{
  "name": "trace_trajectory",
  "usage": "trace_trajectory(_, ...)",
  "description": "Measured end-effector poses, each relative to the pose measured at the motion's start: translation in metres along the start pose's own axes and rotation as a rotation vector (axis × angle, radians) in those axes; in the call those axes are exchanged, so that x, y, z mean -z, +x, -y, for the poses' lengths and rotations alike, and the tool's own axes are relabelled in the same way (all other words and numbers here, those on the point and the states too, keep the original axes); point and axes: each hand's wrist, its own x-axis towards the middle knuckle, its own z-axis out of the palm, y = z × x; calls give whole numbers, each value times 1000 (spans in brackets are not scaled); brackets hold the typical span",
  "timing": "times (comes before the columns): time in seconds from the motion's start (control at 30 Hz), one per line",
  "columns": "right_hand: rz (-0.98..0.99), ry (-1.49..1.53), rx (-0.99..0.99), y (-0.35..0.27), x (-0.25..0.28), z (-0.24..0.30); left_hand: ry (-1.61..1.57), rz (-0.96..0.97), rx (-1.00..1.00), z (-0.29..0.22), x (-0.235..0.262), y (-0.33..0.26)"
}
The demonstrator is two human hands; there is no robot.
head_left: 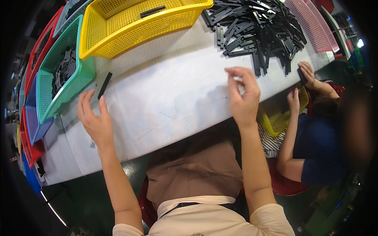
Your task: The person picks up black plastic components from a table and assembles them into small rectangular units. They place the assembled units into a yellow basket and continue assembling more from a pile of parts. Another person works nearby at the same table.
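My left hand (96, 122) hovers over the left part of the white tabletop (157, 106), thumb and fingers apart, holding nothing I can see. Just beyond its thumb tip lies a single slim black strip (104, 85). My right hand (245, 98) is raised above the table's right side. Its fingers are curled with a gap to the thumb, and nothing shows between them. Past that hand, a large heap of black strips (260, 35) is spread over the table. A yellow basket (138, 35) at the far side holds a few similar black strips (152, 11).
At the left, a green basket (84, 67) holds small black parts, with red and blue baskets (33, 114) around it. A pink basket (315, 27) stands far right. Beside me on the right sits a person in dark blue (319, 145), holding a black piece near another yellow basket (271, 122).
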Motion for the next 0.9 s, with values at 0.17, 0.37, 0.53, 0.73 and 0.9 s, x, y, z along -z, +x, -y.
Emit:
trace_trajectory(0.17,161,-731,213,51,9,-33,-198,83,-95,-54,-1,-7)
trace_trajectory(0.37,284,-909,260,44,-7,-54,-416,238,-255,-118,-20,-10)
trace_trajectory(0.53,296,-610,241,29,-15,-47,-542,302,-404,-157,-57,15)
trace_trajectory(0.73,384,-393,225,-2,-14,-14,-611,388,-393,-200,-129,49)
trace_trajectory(0.9,58,-385,213,14,13,-27,-468,473,-385,-223,-150,59)
